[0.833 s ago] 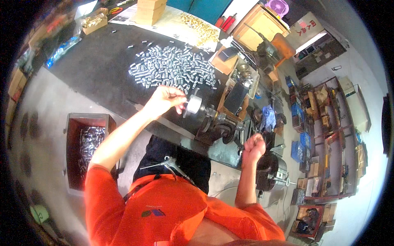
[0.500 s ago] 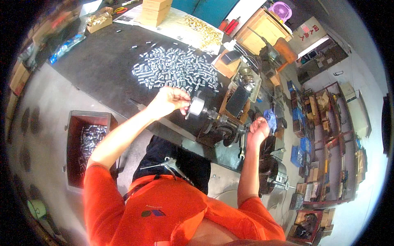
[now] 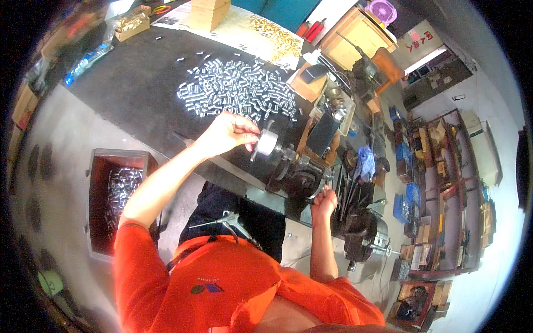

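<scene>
My left hand (image 3: pixel 230 133) is closed in a pinch at the left face of a shiny round metal chuck (image 3: pixel 267 142) on a small bench machine (image 3: pixel 302 175). Whatever sits between its fingertips is too small to make out. At the machine's right end my right hand (image 3: pixel 324 205) is curled into a fist, close to a bright metal part; what it grips is hidden by the fingers. Just beyond the left hand, a wide heap of short silvery metal sleeves (image 3: pixel 239 89) covers part of the dark bench (image 3: pixel 127 83).
A bin (image 3: pixel 97 208) of similar metal pieces stands at lower left. An air blow gun (image 3: pixel 230 221) lies across my lap. Brass-coloured parts (image 3: pixel 277 39) and stacked cartons (image 3: pixel 208 14) sit at the back. A vise (image 3: pixel 363 233) and blue cloth (image 3: pixel 365 162) are on the right.
My right hand has swung down and left, toward me, from beside the blue cloth to below the machine's right end. The left hand stays at the chuck with barely any shift.
</scene>
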{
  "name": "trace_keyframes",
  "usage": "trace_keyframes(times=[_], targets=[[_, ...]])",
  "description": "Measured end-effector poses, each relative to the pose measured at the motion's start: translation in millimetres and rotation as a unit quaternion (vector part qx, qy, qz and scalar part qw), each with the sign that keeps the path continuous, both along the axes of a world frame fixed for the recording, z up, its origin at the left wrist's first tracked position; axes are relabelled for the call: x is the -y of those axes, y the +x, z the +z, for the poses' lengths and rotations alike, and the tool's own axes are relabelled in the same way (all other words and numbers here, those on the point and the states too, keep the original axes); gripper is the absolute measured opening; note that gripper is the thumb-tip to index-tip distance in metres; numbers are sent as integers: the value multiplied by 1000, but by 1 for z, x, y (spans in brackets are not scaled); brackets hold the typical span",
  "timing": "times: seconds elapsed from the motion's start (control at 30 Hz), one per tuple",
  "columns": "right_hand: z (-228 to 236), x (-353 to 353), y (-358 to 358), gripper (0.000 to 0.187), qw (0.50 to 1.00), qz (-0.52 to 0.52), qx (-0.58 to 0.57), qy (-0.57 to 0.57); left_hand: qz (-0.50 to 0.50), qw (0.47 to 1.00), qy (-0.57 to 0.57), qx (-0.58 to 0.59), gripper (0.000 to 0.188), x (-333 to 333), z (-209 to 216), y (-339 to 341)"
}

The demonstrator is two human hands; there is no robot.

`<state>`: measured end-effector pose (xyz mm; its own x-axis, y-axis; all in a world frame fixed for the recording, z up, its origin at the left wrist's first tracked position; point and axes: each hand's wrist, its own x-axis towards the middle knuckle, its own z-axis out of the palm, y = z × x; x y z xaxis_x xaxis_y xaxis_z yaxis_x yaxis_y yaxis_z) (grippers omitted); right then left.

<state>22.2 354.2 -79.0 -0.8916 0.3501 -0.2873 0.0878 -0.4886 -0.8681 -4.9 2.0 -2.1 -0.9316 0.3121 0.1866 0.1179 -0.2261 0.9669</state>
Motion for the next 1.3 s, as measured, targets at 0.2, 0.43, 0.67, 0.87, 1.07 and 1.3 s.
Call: trace_keyframes(times=[0.2,0.43,0.67,0.87,1.07,1.3], targets=[[27,3,28,9,996,62,-53,-27,65,997,-48,-14,18,-12,2,10],[5,0,8,14,1000,9,18,5,218,941,-249,-67,24,-31,-1,14],[-4,-14,-90,12,975,-57,-100,188,188,949,-244,-65,32,-30,5,11],[94,16,-41,12,966,6,-244,82,103,986,-122,56,37,-21,-1,8],[60,7,34,15,976,24,-213,42,95,990,-47,88,38,-23,0,16],[-33,-8,-45,7,992,-86,-81,31,86,988,-80,105,39,-21,7,14]])
